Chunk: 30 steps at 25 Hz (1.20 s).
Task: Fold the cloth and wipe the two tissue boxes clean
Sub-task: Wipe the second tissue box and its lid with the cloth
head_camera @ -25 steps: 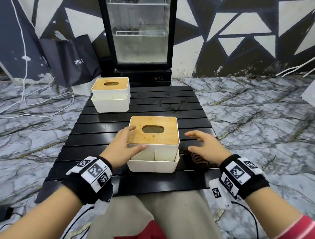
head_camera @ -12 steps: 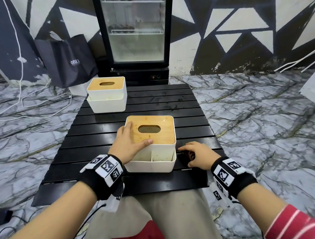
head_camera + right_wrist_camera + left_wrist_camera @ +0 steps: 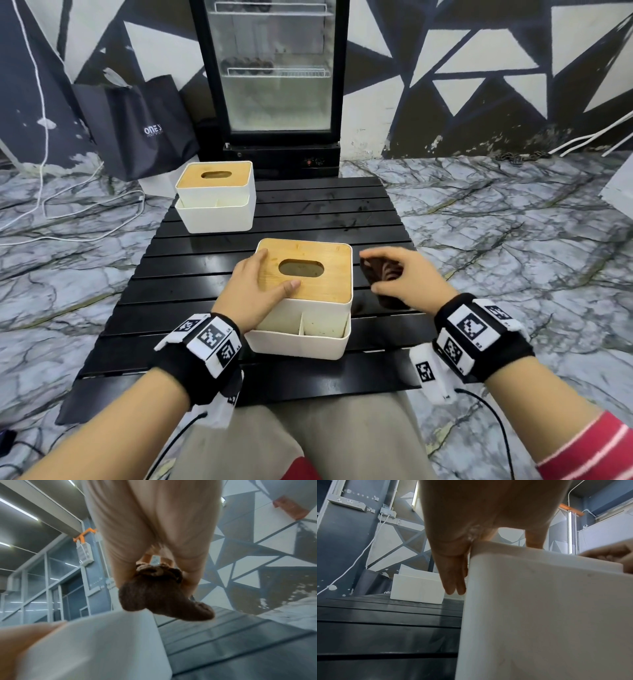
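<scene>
Wiping stage not yet begun on either tissue box; cloth in hand.

Right hand [image 3: 407, 277] is raised just right of the near tissue box [image 3: 305, 294], fingers curled round a bunched dark brown cloth [image 3: 382, 274] that hangs clear of the black slatted table [image 3: 205, 291]; whether it is neatly folded cannot be told. Left hand [image 3: 255, 291] lies on the box's wooden lid [image 3: 329, 284] and left wall, fingers straight, thumb on top, judged to be steadying it. Cloth is not touching the lid. Far tissue box [image 3: 215, 197] stands well apart at the table's far left corner, unattended. Judgement: both boxes remain to be wiped.
</scene>
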Each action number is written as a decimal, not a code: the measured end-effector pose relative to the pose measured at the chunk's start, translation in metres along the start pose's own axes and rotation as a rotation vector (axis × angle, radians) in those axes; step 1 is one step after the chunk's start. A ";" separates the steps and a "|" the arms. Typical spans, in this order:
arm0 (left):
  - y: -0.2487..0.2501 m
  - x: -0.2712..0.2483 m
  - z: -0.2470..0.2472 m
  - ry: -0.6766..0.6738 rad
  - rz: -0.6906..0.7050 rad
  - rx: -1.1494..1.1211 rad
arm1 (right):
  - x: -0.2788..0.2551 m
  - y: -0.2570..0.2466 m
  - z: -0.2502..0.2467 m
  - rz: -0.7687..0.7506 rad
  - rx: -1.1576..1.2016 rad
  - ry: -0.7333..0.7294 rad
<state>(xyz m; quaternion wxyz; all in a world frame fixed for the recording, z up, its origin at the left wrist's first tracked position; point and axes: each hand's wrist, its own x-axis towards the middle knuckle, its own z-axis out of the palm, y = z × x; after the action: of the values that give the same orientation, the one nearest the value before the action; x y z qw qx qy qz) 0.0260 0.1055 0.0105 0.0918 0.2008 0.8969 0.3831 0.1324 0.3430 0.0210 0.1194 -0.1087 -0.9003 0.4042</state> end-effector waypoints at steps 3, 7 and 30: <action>0.003 0.008 -0.001 0.054 -0.042 -0.066 | 0.007 -0.029 0.009 -0.150 0.017 0.023; 0.003 0.017 0.002 0.037 -0.123 -0.051 | 0.006 -0.034 0.035 -0.203 -0.095 -0.091; 0.003 0.015 0.009 0.072 -0.101 -0.085 | -0.018 -0.012 0.058 -0.401 -0.003 -0.099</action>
<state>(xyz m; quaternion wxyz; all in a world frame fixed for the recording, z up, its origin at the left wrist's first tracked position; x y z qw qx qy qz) 0.0162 0.1191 0.0063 0.0869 0.1374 0.8916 0.4227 0.1309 0.2897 -0.0094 0.1527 0.0927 -0.9094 0.3757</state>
